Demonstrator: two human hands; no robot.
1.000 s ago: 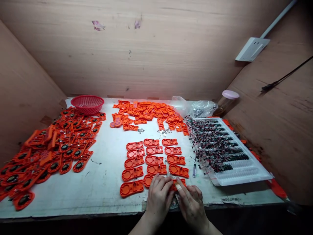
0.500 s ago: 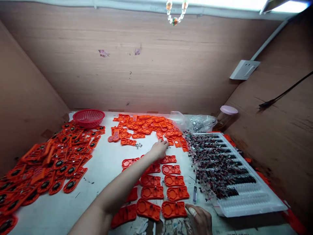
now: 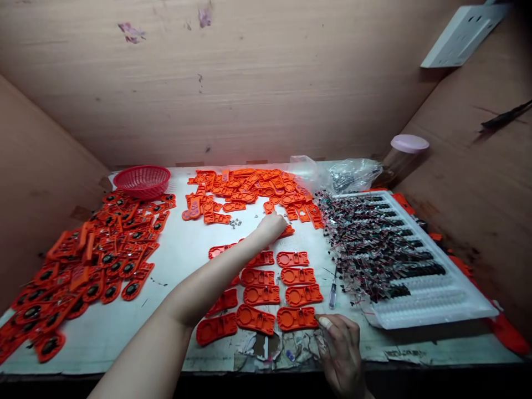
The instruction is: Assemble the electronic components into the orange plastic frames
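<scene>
My left hand (image 3: 272,226) reaches far across the table and its fingers are bunched over the small metal screws (image 3: 277,218) just below the far heap of orange plastic parts (image 3: 249,191). What it pinches is too small to see. Rows of orange plastic shells (image 3: 266,288) lie laid out under my forearm. My right hand (image 3: 341,349) rests at the near edge, fingers curled, with one fingertip at the corner of the nearest orange shell (image 3: 297,318).
A heap of orange parts with black discs (image 3: 91,260) covers the left side. A red basket (image 3: 142,180) stands at the back left. A white tray of wired components (image 3: 390,249) lies right, with a small screwdriver (image 3: 332,291), plastic bags (image 3: 344,174) and a pink-lidded jar (image 3: 405,152).
One second ago both hands worked together on a shell at the near edge. My left hand has since reached out to the screws at the far heap; the right hand stayed near.
</scene>
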